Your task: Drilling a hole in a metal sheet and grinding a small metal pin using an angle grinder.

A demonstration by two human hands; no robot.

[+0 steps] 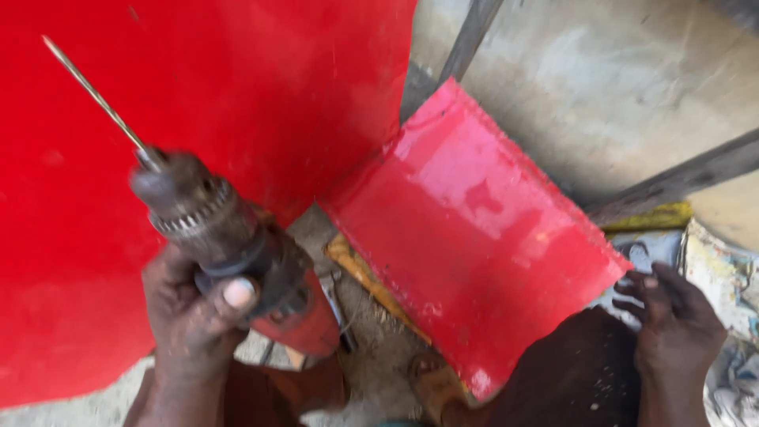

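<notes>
Drill (237, 261) sits at the near left, a grimy red-and-grey power one gripped around its body by the left hand (190, 316), fingers wrapped tight and thumb pressed over the collar, with the long thin bit (95, 95) pointing up and far-left across the big red sheet (198, 95). Moving right, a smaller red metal panel (474, 229) lies tilted on the concrete floor (601, 103). At the near right, the right hand (672, 324) rests at that panel's corner, fingers loosely spread, gripping nothing.
</notes>
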